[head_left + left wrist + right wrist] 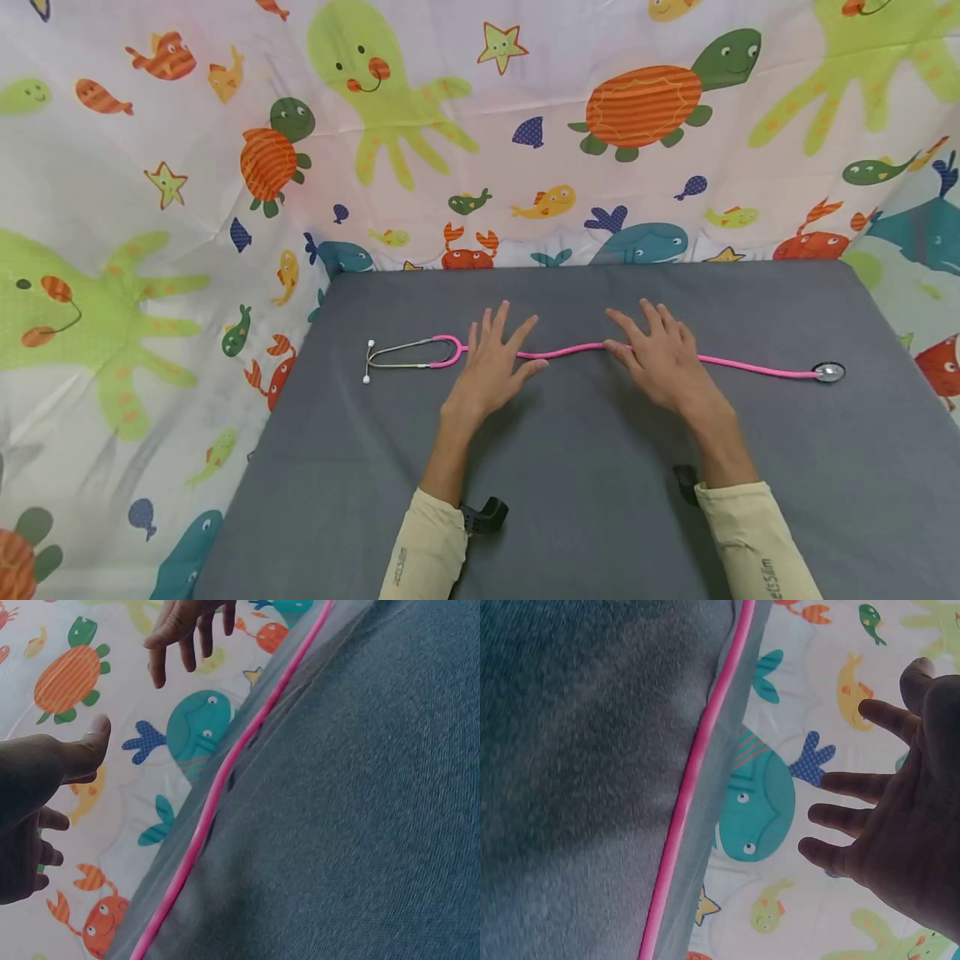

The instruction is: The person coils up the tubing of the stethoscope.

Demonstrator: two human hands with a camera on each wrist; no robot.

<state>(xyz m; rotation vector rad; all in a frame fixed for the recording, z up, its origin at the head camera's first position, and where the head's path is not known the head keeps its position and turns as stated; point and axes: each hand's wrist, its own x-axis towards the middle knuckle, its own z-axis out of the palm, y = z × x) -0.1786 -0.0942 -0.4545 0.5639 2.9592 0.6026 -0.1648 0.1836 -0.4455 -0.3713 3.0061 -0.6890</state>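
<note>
A stethoscope with a pink tube (pixel 570 350) lies stretched out from left to right on the grey table. Its metal ear tubes (pixel 401 345) with white tips point left, and the round silver chest piece (pixel 828 372) is at the right end. My left hand (pixel 487 362) hovers over the tube near the pink fork, fingers spread. Over the tube's right half is my right hand (pixel 663 358), its fingers also extended. Both wrist views show the pink tube (pixel 217 787) apart from the hands, and neither hand holds anything. The hands hide short stretches of tube.
The grey cloth-covered table (pixel 585 517) reaches back to a white curtain (pixel 517 167) printed with sea animals. This curtain also hangs along the left and right sides. Each wrist, below the hand, wears a black device (pixel 486 517) near a cream sleeve (pixel 427 546).
</note>
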